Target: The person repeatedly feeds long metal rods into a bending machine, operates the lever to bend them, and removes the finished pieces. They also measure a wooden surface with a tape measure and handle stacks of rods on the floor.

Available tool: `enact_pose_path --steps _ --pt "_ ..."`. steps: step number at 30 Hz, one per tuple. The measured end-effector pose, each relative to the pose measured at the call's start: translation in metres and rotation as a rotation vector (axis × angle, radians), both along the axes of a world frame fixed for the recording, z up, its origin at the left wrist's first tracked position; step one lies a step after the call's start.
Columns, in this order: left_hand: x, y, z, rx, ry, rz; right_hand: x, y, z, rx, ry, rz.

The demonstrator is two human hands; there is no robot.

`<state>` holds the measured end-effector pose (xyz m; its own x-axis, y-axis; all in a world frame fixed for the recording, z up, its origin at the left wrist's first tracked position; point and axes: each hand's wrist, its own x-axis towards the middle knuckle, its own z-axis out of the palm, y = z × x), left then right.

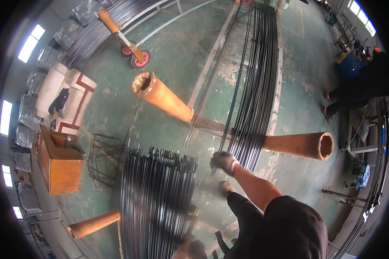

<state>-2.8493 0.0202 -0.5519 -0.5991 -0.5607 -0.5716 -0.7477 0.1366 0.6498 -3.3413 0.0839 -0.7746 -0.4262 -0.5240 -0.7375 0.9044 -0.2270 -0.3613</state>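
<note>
My right hand (224,163), in a grey glove, reaches forward to the near end of a long bundle of thin black metal rods (257,82). Its fingers are curled round a rod at the bundle's left side; how many rods it holds is hard to see. Left of my legs lies a second, thicker stack of black metal rods (157,194), its uneven ends pointing away from me. At the lower edge, a blurred shape beside that stack looks like my left hand (194,249); its fingers are smeared by motion.
Cardboard-coloured tubes cover the rack's posts: one left of the far bundle (166,97), one right of it (298,145), another at lower left (94,223). A wooden cabinet (65,172), a wire frame (103,162) and a wheeled cart (136,56) stand leftward. Another person (363,82) is at right.
</note>
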Motion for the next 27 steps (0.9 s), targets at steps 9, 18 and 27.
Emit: enact_pose_path --steps 9,18,27 --pt "-0.077 0.023 0.069 0.234 0.545 0.424 0.208 0.056 0.261 -0.149 1.234 0.866" --pt "0.094 0.088 0.172 -0.392 0.483 0.611 0.345 0.079 0.307 -0.466 0.344 0.573" --pt "0.489 0.197 0.145 -0.722 0.187 0.564 0.349 0.095 0.298 -0.418 0.55 0.179"
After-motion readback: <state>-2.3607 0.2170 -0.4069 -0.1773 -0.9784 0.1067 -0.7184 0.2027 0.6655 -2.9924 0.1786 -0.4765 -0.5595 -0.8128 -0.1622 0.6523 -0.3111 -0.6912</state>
